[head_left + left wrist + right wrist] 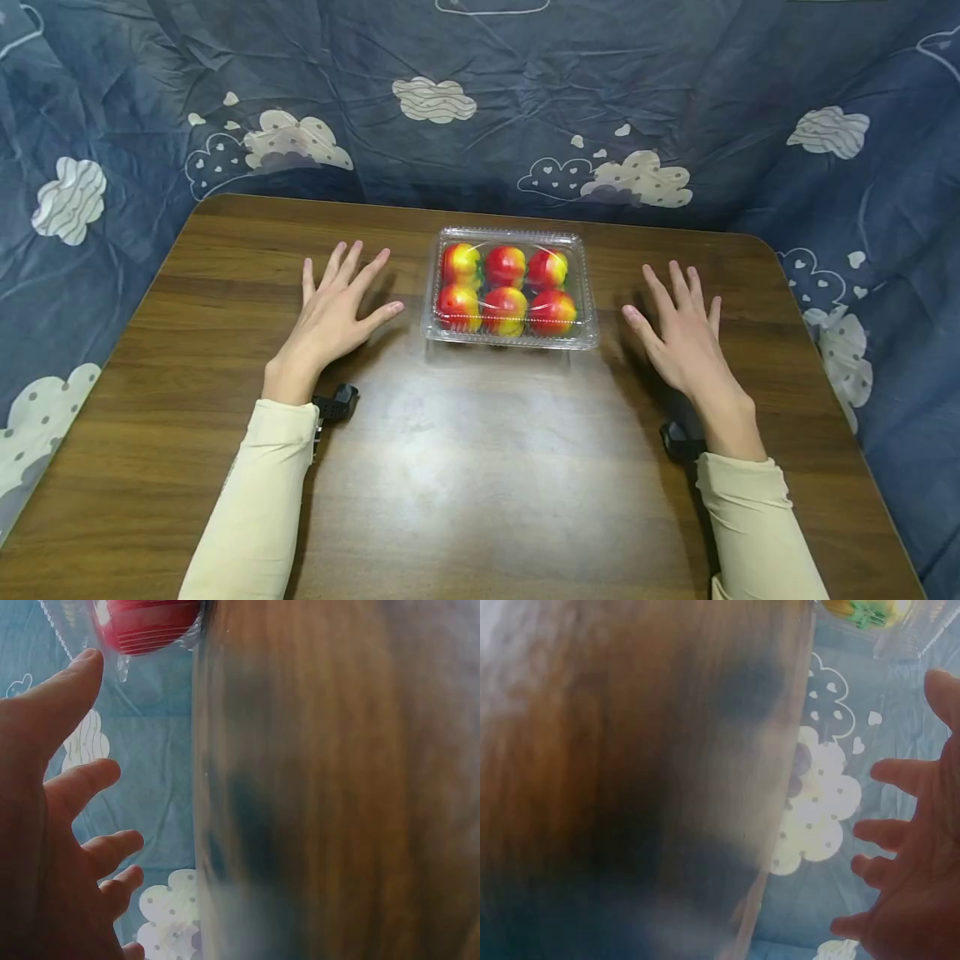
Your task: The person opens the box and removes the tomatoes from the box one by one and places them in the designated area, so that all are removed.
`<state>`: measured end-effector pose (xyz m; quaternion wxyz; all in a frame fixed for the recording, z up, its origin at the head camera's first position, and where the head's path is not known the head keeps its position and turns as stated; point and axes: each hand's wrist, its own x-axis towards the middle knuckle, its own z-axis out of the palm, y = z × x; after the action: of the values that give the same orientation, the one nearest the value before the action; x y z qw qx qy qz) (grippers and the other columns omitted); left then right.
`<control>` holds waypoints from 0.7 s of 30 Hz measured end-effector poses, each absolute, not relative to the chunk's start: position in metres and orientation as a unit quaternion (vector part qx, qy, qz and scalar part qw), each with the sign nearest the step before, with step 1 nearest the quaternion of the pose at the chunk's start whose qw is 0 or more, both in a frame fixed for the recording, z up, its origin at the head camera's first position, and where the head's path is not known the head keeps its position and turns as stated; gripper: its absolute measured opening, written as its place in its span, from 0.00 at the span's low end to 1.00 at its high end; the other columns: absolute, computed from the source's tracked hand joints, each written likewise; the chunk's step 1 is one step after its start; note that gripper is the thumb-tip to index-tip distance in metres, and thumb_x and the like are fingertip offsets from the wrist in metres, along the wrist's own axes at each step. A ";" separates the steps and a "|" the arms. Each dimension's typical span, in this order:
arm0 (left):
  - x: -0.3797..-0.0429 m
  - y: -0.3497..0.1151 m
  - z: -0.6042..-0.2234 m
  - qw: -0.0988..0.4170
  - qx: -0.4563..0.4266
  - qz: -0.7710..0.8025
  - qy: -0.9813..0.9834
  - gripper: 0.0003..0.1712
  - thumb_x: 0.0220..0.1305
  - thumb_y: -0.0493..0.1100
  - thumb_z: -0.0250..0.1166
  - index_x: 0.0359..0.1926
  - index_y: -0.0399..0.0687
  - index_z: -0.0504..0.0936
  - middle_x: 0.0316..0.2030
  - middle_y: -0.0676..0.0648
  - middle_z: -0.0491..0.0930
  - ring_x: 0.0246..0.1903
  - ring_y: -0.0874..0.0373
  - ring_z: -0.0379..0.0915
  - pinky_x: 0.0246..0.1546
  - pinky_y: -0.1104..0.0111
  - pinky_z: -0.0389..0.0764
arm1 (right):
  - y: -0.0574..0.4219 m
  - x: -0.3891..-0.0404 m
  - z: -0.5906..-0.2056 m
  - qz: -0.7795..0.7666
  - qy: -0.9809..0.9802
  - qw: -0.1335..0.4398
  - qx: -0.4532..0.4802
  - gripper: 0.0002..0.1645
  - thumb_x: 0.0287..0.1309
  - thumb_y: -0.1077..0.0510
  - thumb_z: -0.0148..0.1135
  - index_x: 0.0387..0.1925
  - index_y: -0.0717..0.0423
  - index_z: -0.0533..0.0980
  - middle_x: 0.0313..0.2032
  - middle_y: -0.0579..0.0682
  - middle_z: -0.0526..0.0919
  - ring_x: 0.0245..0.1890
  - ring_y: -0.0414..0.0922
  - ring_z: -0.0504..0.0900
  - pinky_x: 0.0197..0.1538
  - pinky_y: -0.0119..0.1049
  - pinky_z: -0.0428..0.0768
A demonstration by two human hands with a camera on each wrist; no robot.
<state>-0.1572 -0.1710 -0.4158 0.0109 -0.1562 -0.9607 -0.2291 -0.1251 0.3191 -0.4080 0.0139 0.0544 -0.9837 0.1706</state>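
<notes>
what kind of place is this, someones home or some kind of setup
Probably a makeshift recording booth, though I can't be sure: blue cloud-print fabric hangs around the far edge and both sides of a wooden table, and black camera-like devices sit at both wrists.

In the head view, the undersides of the fruit in the clear box, between the left fingers and the right fingers, are hidden; behind the fingers, the left sleeve and right sleeve run off the bottom edge. In both wrist views the top edge cuts off the box above the fingers, and the counter beside them blurs. The bottom edge clips the lowest left finger.
</notes>
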 end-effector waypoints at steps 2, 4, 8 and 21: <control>-0.158 -0.170 -0.418 0.009 -0.158 -0.240 -0.958 0.48 0.72 0.68 0.61 0.84 0.65 0.54 0.84 0.38 0.47 0.85 0.41 0.33 0.78 0.33 0.26 | 0.318 -0.125 -0.407 0.180 -0.982 0.017 0.056 0.48 0.77 0.26 0.39 0.86 0.43 0.45 0.85 0.62 0.38 0.84 0.64 0.31 0.74 0.80 0.29; -0.159 -0.170 -0.420 0.009 -0.160 -0.251 -0.955 0.48 0.72 0.68 0.62 0.84 0.65 0.54 0.84 0.38 0.47 0.84 0.41 0.34 0.79 0.33 0.28 | 0.317 -0.125 -0.407 0.188 -0.980 0.020 0.059 0.47 0.77 0.27 0.39 0.86 0.43 0.46 0.85 0.61 0.39 0.84 0.63 0.31 0.75 0.79 0.30; -0.161 -0.171 -0.424 0.013 -0.164 -0.288 -0.943 0.48 0.72 0.65 0.63 0.85 0.63 0.54 0.83 0.37 0.49 0.84 0.40 0.37 0.81 0.35 0.35 | 0.313 -0.124 -0.405 0.216 -0.974 0.030 0.065 0.45 0.79 0.29 0.40 0.85 0.44 0.48 0.85 0.60 0.42 0.85 0.60 0.34 0.76 0.78 0.33; -0.163 -0.170 -0.436 0.035 -0.161 -0.376 -0.912 0.45 0.72 0.59 0.67 0.82 0.53 0.62 0.81 0.39 0.57 0.84 0.44 0.43 0.80 0.40 0.53 | 0.290 -0.122 -0.397 0.314 -0.944 0.064 0.078 0.41 0.80 0.36 0.46 0.84 0.47 0.55 0.83 0.55 0.53 0.83 0.60 0.53 0.81 0.67 0.52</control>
<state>-0.1632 -0.1705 -0.4363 0.0345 -0.1609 -0.9117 -0.3765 -0.1223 0.2896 -0.3974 0.0638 0.0776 -0.9440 0.3143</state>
